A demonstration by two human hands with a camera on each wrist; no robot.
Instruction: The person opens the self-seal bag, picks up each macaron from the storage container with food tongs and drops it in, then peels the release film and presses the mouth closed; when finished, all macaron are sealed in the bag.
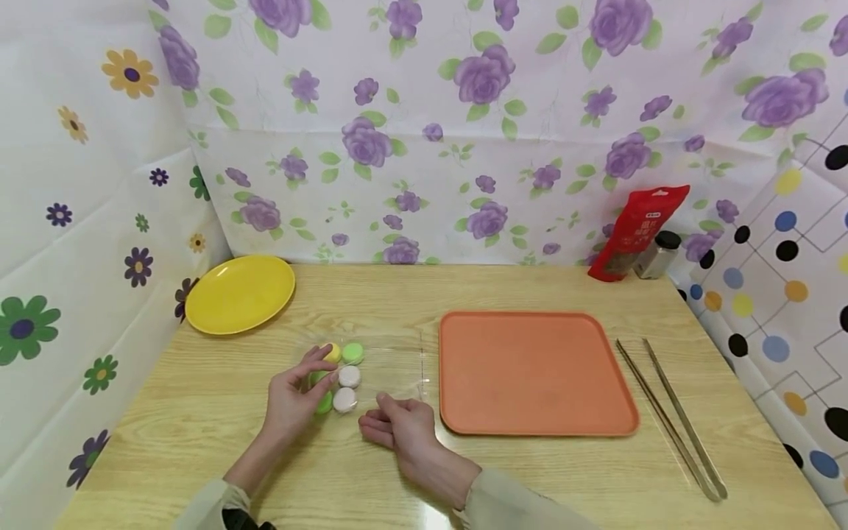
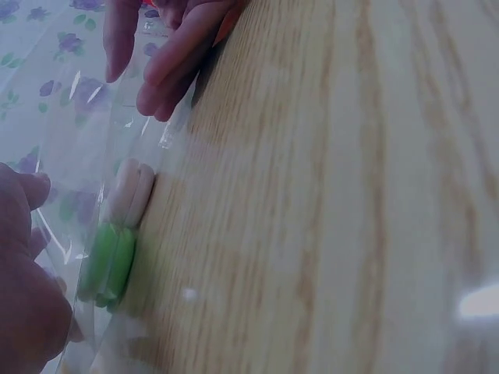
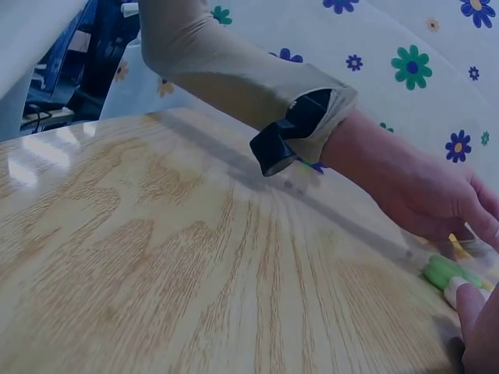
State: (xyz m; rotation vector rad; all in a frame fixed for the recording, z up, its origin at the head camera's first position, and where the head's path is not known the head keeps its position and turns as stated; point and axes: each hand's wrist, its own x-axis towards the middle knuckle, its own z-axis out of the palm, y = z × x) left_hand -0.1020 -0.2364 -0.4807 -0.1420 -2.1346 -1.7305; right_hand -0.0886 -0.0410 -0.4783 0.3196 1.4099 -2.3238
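A clear plastic box (image 1: 391, 361) lies on the table with several macarons showing at its left side. Among them are a yellow macaron (image 1: 333, 352), a green macaron (image 1: 353, 353) and a white macaron (image 1: 344, 400). My left hand (image 1: 294, 390) reaches over the left end, fingers and thumb curved around the clear plastic and partly hiding macarons. Beside the near right part of the box, my right hand (image 1: 407, 434) has its fingers extended and its thumb apart. The left wrist view shows a green macaron (image 2: 109, 261) through the plastic, with the right fingers (image 2: 175, 66) beyond.
An orange tray (image 1: 530, 375) lies to the right of the box, with long metal tongs (image 1: 676, 419) beside it. At the back left is a yellow plate (image 1: 241, 294). A red pouch (image 1: 636, 232) and a black-capped jar (image 1: 658, 255) stand at the back right.
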